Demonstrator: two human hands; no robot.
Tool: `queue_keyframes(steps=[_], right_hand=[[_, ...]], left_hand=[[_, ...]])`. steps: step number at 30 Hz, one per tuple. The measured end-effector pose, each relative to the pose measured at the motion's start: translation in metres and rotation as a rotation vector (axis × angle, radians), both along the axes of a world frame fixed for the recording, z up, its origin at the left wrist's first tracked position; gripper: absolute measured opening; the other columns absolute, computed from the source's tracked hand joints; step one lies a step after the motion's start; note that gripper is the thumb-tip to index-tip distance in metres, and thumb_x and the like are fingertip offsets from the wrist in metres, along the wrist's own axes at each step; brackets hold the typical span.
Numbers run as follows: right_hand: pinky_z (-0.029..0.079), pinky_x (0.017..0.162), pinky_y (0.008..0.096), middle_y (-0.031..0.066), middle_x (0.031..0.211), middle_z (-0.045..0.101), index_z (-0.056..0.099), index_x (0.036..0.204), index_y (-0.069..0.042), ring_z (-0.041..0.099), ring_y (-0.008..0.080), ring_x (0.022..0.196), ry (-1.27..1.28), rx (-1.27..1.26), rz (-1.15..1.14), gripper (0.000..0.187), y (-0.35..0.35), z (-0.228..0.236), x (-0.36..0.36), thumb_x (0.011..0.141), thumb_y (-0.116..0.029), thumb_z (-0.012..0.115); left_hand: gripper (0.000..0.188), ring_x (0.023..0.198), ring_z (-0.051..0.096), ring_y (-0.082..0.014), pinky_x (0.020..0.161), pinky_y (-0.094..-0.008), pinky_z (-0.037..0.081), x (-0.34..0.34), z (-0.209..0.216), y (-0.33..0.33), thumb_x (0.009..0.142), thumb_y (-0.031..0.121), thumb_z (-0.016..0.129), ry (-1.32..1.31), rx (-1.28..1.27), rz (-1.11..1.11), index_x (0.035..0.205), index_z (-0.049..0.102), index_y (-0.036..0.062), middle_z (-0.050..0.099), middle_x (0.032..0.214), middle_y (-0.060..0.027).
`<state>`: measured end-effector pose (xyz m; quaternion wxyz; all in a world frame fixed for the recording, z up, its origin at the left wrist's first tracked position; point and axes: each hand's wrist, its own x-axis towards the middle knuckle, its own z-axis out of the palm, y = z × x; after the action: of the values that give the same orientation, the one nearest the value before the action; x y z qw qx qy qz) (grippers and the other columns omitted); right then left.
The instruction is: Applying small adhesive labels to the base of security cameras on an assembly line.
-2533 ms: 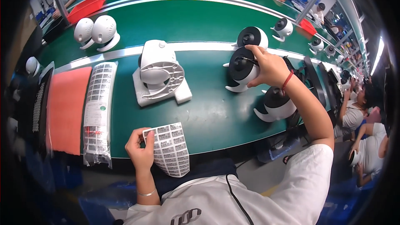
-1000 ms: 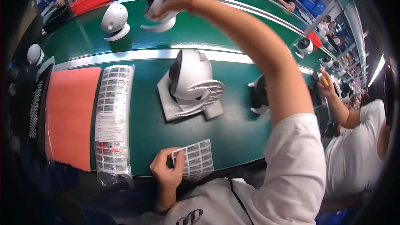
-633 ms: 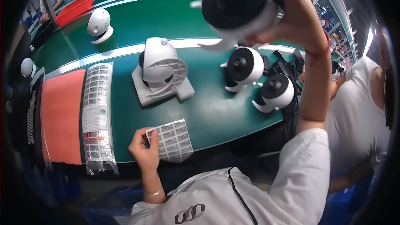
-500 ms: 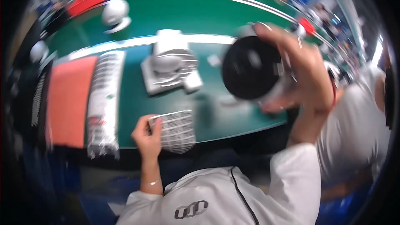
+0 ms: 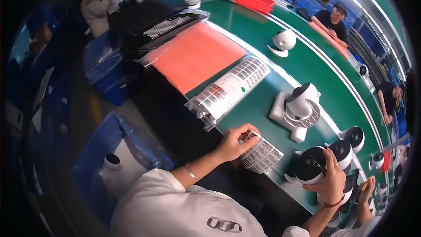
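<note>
A sheet of small printed labels [image 5: 262, 154] is pinched in my left hand [image 5: 234, 142], over the near edge of the green table. My right hand [image 5: 332, 182] grips a round white camera with a black face [image 5: 310, 164], low at the table's right; whether its base touches the table I cannot tell. Beyond the label sheet, another white camera [image 5: 300, 105] lies tilted in a white moulded stand [image 5: 277, 107]. More black-faced cameras [image 5: 340, 152] stand close behind the one I hold.
A plastic-wrapped roll of labels [image 5: 232, 90] and an orange sheet [image 5: 197, 57] lie left on the table. One white camera [image 5: 284, 40] stands on the green conveyor [image 5: 322, 68]. A blue lined bin [image 5: 131, 136] is at my left. A co-worker's hand [image 5: 366, 191] is at far right.
My view has swung left, bringing the bins in. The camera in my right hand, earlier raised close to my view, is now lower by the other cameras. My left hand still holds the labels.
</note>
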<state>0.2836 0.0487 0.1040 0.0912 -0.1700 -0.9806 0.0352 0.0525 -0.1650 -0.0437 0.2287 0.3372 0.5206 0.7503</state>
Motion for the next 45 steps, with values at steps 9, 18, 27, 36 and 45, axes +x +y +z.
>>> queue_keyframes(steps=[9, 18, 27, 36, 45], right_hand=[[0.053, 0.092, 0.0394, 0.0140, 0.142, 0.050, 0.043, 0.141, -0.008, 0.061, 0.0346, 0.114, 0.080, -0.112, 0.027, 0.131, 0.023, -0.019, -0.002, 0.022, -0.028, 0.093], [0.045, 0.072, 0.0303, 0.0126, 0.137, 0.055, 0.039, 0.144, 0.001, 0.058, 0.0207, 0.088, 0.377, 0.057, -0.011, 0.131, 0.010, -0.033, 0.020, 0.039, -0.066, 0.081], [0.038, 0.069, 0.0287, 0.0176, 0.130, 0.060, 0.055, 0.129, 0.002, 0.055, 0.0187, 0.089, 0.535, -0.116, -0.139, 0.106, -0.026, -0.048, 0.044, 0.049, -0.059, 0.087], [0.049, 0.066, 0.0263, 0.0148, 0.116, 0.068, 0.063, 0.120, -0.004, 0.067, 0.0210, 0.088, 0.635, -0.160, -0.216, 0.078, -0.032, -0.062, 0.049, 0.063, -0.051, 0.085], [0.046, 0.056, 0.0313, 0.0099, 0.094, 0.071, 0.070, 0.107, -0.004, 0.062, 0.0197, 0.062, 0.729, -0.233, -0.221, 0.044, -0.045, -0.072, 0.054, 0.068, -0.017, 0.085]], left_hand=[[0.014, 0.082, 0.054, -0.0090, 0.076, -0.0252, 0.044, -0.096, 0.083, -0.103, 0.090, 0.015, 0.057, 0.306, -0.193, 0.047, 0.084, 0.061, 0.0029, 0.059, 0.083, -0.0011], [0.038, 0.109, 0.063, -0.0403, 0.093, -0.0483, 0.051, -0.402, 0.035, -0.181, 0.086, 0.031, 0.052, 0.665, -1.623, 0.866, 0.112, 0.070, 0.0092, 0.066, 0.116, -0.0216], [0.028, 0.113, 0.064, -0.0313, 0.088, -0.0425, 0.054, -0.406, 0.054, -0.133, 0.086, 0.019, 0.063, 0.702, -1.844, 0.815, 0.111, 0.071, 0.0077, 0.067, 0.120, -0.0148], [0.027, 0.076, 0.069, -0.0261, 0.069, -0.0384, 0.053, -0.290, 0.143, -0.133, 0.082, 0.021, 0.061, 0.789, -1.164, 0.550, 0.087, 0.068, -0.0047, 0.070, 0.080, -0.0154], [0.018, 0.072, 0.056, -0.0048, 0.064, -0.0202, 0.043, -0.036, 0.191, 0.013, 0.088, 0.018, 0.064, 0.447, -0.419, -0.400, 0.087, 0.067, 0.0003, 0.063, 0.075, -0.0008]])
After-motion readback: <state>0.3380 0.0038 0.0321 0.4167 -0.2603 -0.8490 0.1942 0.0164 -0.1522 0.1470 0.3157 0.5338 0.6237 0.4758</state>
